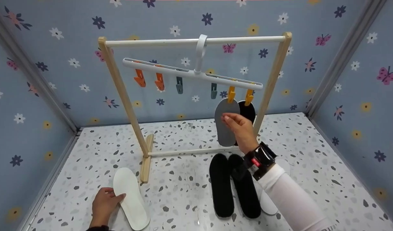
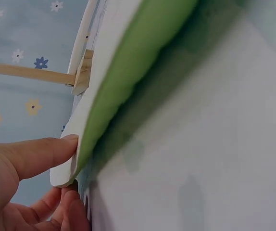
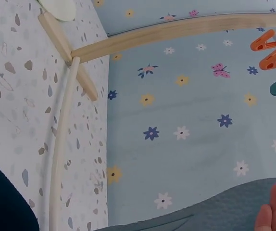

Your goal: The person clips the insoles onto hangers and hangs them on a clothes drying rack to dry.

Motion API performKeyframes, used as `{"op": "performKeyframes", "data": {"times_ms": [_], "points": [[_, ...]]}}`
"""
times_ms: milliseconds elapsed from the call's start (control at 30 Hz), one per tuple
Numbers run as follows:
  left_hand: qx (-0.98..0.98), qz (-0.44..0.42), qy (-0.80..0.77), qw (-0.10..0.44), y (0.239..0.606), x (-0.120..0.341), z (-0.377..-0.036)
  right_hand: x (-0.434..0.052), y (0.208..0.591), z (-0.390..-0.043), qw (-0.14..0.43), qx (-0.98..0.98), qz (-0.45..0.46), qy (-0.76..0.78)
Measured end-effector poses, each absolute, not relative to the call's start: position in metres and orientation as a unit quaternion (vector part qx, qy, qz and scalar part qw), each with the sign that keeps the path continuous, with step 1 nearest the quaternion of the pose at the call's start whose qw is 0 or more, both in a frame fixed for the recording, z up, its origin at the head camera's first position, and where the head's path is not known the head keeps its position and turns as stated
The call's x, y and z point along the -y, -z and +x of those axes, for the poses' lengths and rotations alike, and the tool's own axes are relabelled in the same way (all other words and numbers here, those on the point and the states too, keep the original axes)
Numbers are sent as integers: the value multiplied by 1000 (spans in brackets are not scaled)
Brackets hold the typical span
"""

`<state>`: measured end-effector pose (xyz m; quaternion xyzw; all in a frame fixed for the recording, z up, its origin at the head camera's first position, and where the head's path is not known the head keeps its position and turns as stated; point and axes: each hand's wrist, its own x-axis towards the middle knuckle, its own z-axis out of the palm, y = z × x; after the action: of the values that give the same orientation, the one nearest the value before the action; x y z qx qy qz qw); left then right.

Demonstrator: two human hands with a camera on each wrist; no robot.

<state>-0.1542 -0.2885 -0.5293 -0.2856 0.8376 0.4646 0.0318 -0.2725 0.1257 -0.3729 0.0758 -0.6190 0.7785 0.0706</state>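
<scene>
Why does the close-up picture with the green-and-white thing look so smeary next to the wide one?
Head view: even light, sharp, soft shadows. Left wrist view: the white insole pinched by the left hand fills the lens, so its green underside blurs. Right wrist view: wallpaper crisp, rack rail bowed by the lens, right hand cut off at the edge.

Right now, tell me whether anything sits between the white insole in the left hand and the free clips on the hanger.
Nothing visible blocks it. The left hand grips the white insole on the speckled floor, just in front of the rack's wooden foot. The orange clips and teal clips hang empty above, with open air below them.
</scene>
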Motion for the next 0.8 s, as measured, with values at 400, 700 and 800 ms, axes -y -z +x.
{"op": "performKeyframes", "data": {"times_ms": [400, 700, 800], "points": [[-788, -310, -532, -4, 536, 294, -148, -111, 365, -266, 151, 635, 82, -753], [-776, -286, -563, -11, 527, 293, -142, -107, 357, -270, 158, 621, 106, -760], [-771, -280, -572, -21, 528, 293, -146, -106, 353, -272, 166, 623, 106, -757]]}}
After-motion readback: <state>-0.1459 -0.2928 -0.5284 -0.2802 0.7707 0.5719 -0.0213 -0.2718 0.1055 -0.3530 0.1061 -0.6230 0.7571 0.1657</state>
